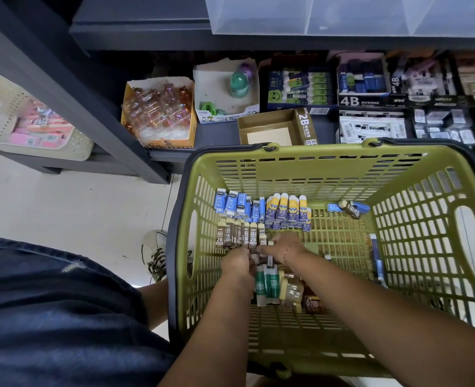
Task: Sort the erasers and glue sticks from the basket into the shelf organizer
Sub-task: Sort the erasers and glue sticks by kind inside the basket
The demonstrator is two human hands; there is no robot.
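2B erasers (239, 236) lying in a row on basket (314, 153) floor | light, stiff, slick sleeves, taking by long sides | right hand (282, 247) fingers pinching one; left hand (237, 263) fingers hidden, cannot tell | walls crowding wrists, lifting straight up; empty 2B box (269, 132) waiting just past rim

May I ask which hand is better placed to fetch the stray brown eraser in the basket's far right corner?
The right hand: it is on that side, with bare basket floor up to the brown eraser; the left hand would likely cross it.
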